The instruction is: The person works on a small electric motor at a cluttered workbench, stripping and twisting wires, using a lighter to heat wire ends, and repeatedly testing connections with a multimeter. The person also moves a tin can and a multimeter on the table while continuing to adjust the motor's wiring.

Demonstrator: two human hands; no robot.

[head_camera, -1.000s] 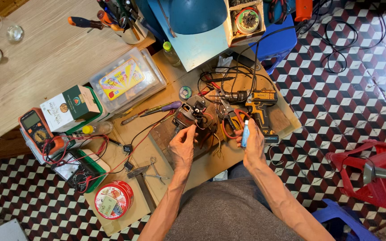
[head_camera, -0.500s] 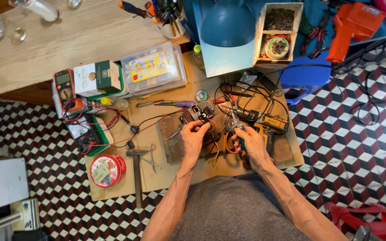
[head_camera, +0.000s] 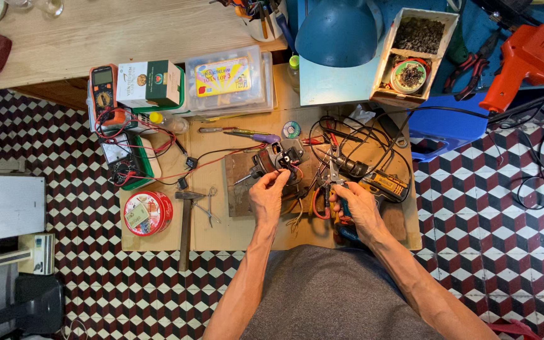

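Observation:
My left hand (head_camera: 267, 194) pinches thin wires at a small dark electric motor (head_camera: 278, 158) that rests on a wooden block (head_camera: 237, 186) in the middle of a low plywood board (head_camera: 234, 233). My right hand (head_camera: 355, 208) grips blue-handled pliers (head_camera: 335, 182), their jaws pointing up toward the motor's red and black wires. A tangle of black cables (head_camera: 354, 148) and a yellow-and-black power tool (head_camera: 382, 182) lie just right of the pliers.
A hammer (head_camera: 186, 220), small scissors (head_camera: 208, 206) and a round red tin (head_camera: 147, 213) lie at the board's left. A multimeter (head_camera: 104, 85), boxes and a clear parts case (head_camera: 226, 79) sit behind. Blue lamp (head_camera: 338, 28), wooden tray (head_camera: 413, 56), orange heat gun (head_camera: 527, 56) at right.
The view has shifted so the board sits lower and more central. My right hand has drawn nearer the motor with the pliers, and my left hand has stayed at the motor's wires.

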